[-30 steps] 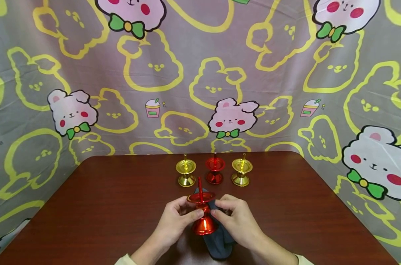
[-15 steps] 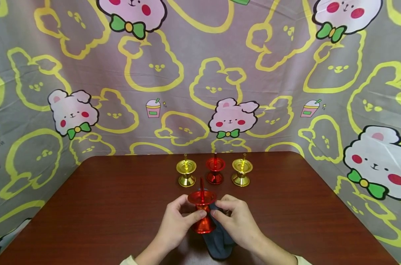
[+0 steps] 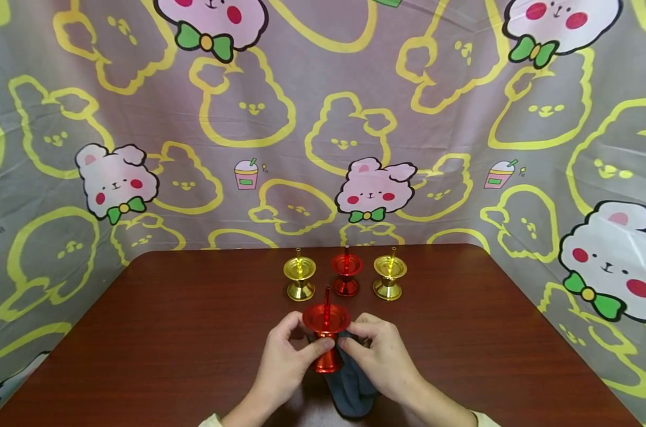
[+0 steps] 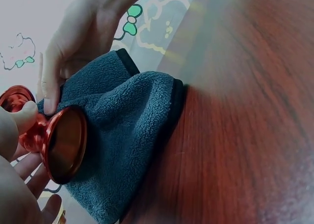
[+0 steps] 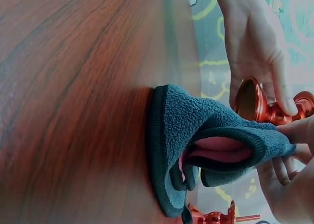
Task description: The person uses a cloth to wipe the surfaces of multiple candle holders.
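Note:
A shiny red candle holder, with a dish, a thin upright tube and a flared base, is held above the table near its front. My left hand grips its waist, thumb in front. My right hand pinches a dark grey-blue cloth against the holder's right side; the cloth hangs down to the tabletop. In the left wrist view the hollow underside of the base faces the camera. A fold of the cloth shows a pink inside in the right wrist view. Some right fingertips are hidden behind the cloth.
Behind the hands stand a gold candle holder, a second red candle holder and another gold candle holder in a row. They are on a dark red-brown wooden table. A cartoon-patterned curtain surrounds its back and sides.
The held candle holder has turned a little: its tube has shifted right and its dish now shows more of its top. Both hands stay in nearly the same place.

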`<state>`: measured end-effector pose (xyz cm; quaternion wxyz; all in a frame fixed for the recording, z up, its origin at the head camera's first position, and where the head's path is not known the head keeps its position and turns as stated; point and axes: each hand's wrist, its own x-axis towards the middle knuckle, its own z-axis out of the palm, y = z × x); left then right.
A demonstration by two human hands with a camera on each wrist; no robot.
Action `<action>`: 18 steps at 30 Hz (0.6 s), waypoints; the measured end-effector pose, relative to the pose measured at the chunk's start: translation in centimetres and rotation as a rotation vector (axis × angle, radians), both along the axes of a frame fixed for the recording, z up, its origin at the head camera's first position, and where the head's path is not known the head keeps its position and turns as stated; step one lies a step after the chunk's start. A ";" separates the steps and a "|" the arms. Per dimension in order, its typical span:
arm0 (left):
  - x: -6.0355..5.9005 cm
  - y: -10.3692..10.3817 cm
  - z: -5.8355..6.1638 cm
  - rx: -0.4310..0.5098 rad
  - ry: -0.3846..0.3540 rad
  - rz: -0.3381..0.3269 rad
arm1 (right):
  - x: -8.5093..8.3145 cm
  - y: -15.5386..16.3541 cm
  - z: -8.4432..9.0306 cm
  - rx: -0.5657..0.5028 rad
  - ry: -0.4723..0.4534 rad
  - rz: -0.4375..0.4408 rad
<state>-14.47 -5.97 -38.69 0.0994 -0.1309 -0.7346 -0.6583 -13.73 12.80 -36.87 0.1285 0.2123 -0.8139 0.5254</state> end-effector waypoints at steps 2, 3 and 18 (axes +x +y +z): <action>-0.1 0.1 -0.1 -0.003 0.025 0.017 | 0.0 -0.1 0.0 -0.006 -0.022 -0.012; -0.1 0.2 -0.2 -0.005 0.040 0.028 | 0.1 -0.2 0.0 -0.010 -0.033 -0.016; -0.1 -0.2 -1.1 -0.088 0.049 0.086 | -0.5 -0.2 0.2 0.021 -0.070 0.002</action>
